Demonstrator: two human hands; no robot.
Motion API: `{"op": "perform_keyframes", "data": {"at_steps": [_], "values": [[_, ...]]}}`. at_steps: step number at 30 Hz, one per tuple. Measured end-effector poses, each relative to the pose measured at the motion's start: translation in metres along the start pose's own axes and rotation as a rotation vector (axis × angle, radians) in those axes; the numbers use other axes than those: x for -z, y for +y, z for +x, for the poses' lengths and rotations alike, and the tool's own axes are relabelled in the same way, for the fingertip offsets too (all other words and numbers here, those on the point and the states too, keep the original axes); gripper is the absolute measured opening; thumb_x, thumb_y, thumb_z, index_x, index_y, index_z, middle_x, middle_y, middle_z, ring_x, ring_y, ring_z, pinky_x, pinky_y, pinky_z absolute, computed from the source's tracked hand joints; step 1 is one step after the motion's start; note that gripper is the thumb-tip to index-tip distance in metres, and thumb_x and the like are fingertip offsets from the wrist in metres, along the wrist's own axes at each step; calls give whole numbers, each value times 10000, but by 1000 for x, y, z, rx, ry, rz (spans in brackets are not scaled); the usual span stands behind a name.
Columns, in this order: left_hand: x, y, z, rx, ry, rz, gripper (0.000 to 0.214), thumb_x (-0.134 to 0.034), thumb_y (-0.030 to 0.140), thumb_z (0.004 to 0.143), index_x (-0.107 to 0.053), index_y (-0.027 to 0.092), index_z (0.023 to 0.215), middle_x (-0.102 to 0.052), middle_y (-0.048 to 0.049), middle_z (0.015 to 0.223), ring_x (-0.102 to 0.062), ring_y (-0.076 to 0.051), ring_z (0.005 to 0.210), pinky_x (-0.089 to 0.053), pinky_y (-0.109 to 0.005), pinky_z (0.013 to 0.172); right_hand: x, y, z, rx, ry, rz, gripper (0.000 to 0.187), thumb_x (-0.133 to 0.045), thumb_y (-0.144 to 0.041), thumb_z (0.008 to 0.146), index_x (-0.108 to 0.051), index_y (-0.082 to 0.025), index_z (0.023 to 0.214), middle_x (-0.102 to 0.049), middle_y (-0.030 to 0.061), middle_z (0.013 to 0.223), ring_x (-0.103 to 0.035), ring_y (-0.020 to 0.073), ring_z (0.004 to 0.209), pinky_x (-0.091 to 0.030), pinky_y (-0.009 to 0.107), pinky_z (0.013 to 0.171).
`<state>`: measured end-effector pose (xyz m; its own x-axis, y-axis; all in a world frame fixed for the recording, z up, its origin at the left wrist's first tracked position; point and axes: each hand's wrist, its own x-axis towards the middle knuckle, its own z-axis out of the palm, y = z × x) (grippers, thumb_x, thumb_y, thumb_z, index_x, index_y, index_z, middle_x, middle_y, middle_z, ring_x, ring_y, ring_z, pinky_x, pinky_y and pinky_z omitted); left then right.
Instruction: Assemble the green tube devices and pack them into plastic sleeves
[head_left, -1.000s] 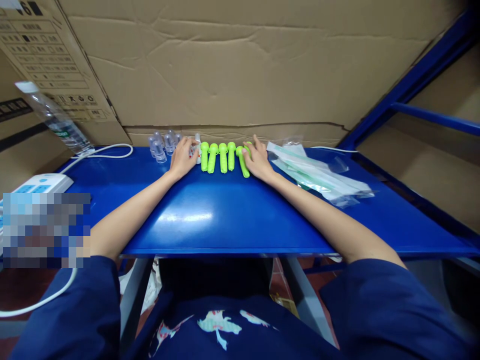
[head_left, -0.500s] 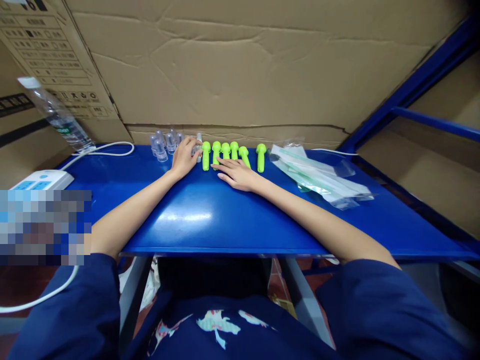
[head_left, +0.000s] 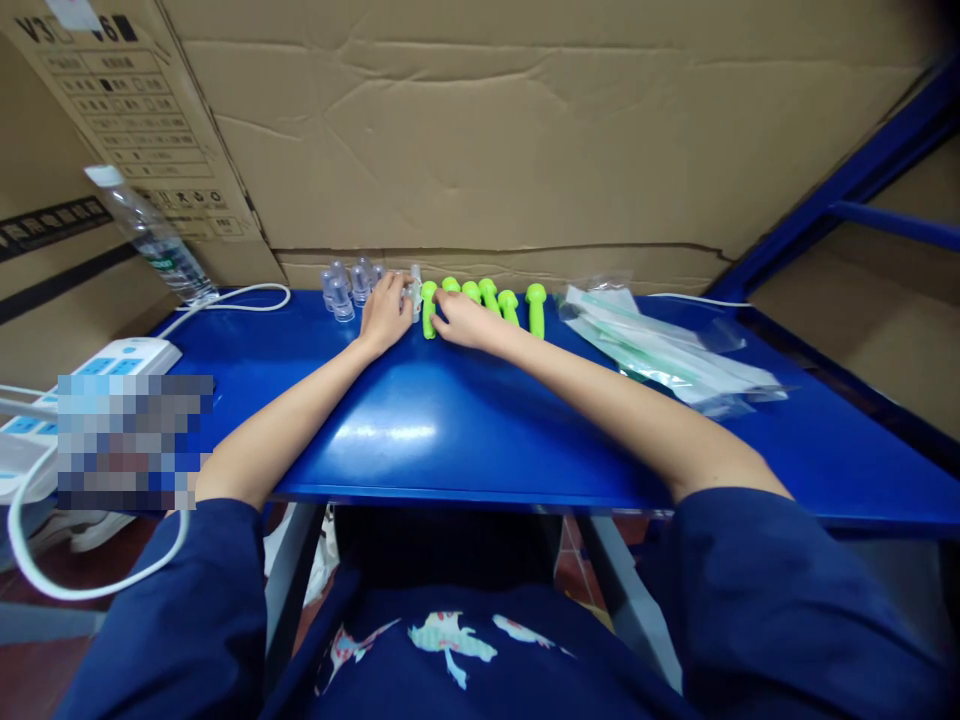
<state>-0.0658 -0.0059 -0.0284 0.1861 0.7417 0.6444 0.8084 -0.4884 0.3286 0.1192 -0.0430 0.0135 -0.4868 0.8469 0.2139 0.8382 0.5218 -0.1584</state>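
Along the back of the blue table stands a row of bright green, round-headed plastic handles [head_left: 535, 312]. To their left are several small clear plastic cups with domed tops [head_left: 341, 299]. My left hand [head_left: 387, 314] rests beside these cups, fingers apart around small clear pieces [head_left: 415, 290] that it partly covers. My right hand [head_left: 469, 320] lies over the lower part of the row, thumb and fingers apart at the leftmost green handle [head_left: 429, 312]. Several handles are partly hidden behind this hand.
Flat clear bags with white and pale green contents [head_left: 667, 345] lie to the right. At left are a water bottle [head_left: 154, 235], a white power strip [head_left: 142, 355] with cables, and a blurred-out patch. Cardboard [head_left: 487, 140] walls the back; a blue metal frame [head_left: 862, 190] rises at right.
My right hand has moved up and onto the row, its fingers now bent at the leftmost handle. My left hand stays by the clear pieces. The view has shifted slightly to the left.
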Motion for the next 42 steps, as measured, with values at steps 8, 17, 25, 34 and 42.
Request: {"op": "perform_keyframes", "data": {"at_steps": [8,17,25,34,42], "values": [[10,18,-2,-1,-109,155,332,-562,209,962,-642,140,1278,-671,-168,1306,-620,-330,1276,-490,-440,1091,-2,-30,30,-353,-168,220,483,-557,-203,1016,-419,-10,1436,-732,238,1099,-765,247,807,-603,310,673],[15,20,-4,20,-122,185,347,-515,336,1015,-633,180,1303,-726,-141,1294,-599,-357,1302,-401,-534,1118,19,-12,2,-292,-46,464,473,-629,-213,967,-428,-78,1373,-592,-53,573,-557,146,459,-524,267,542],[3,1,-1,-37,-39,84,320,-598,358,971,-645,187,1238,-734,-168,1239,-616,-389,1251,-399,-570,1105,9,35,-50,-143,217,656,591,-561,-506,986,-358,-200,1449,-672,-18,714,-654,179,510,-565,317,533],[6,5,-2,-14,66,-50,424,-575,532,1004,-632,218,1282,-737,-147,1241,-641,-348,1231,-393,-541,1129,-12,61,-77,-92,263,663,517,-574,-438,972,-429,-160,1383,-656,60,879,-663,161,557,-517,286,532],[6,4,3,45,205,-158,431,-573,592,1001,-691,237,1216,-768,-102,1160,-680,-282,1127,-412,-504,1132,-23,51,-78,-33,229,350,567,-474,-413,959,-468,-138,1455,-696,107,919,-696,232,671,-602,420,668]]}}
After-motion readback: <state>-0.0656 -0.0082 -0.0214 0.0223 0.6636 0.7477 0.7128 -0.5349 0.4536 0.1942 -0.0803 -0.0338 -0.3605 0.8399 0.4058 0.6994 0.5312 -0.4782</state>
